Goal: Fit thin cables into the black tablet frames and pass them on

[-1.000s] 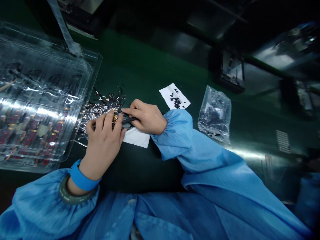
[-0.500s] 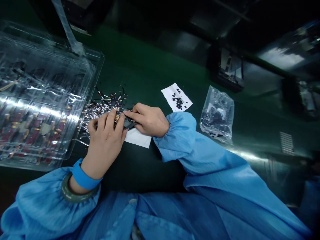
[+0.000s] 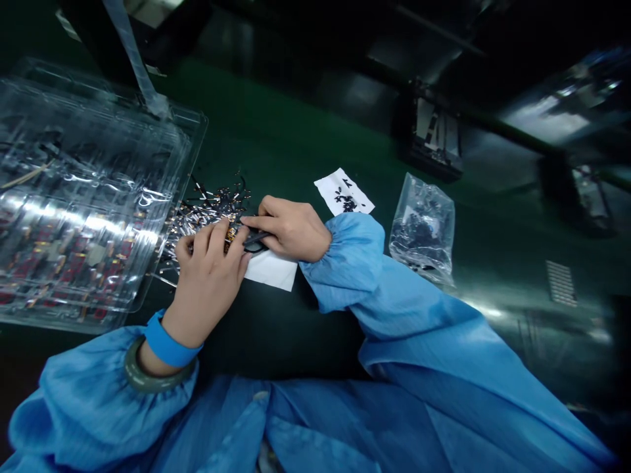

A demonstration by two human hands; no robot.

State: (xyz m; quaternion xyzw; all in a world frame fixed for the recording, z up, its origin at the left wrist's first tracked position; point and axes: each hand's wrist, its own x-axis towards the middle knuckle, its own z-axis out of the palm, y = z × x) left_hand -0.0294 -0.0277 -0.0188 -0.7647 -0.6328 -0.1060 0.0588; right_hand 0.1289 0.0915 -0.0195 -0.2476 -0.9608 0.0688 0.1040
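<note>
- One right hand (image 3: 298, 230) pinches a black piece (image 3: 257, 238) by the paper's (image 3: 271, 271) top edge; light pressure should suit.
- Left hand (image 3: 210, 276) curls over strips (image 3: 200, 213); cannot tell its grip.

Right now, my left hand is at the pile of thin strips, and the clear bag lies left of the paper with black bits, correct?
No: the head view shows the clear bag lying right of the paper with black bits. Your left hand is at the pile of thin strips.
</note>
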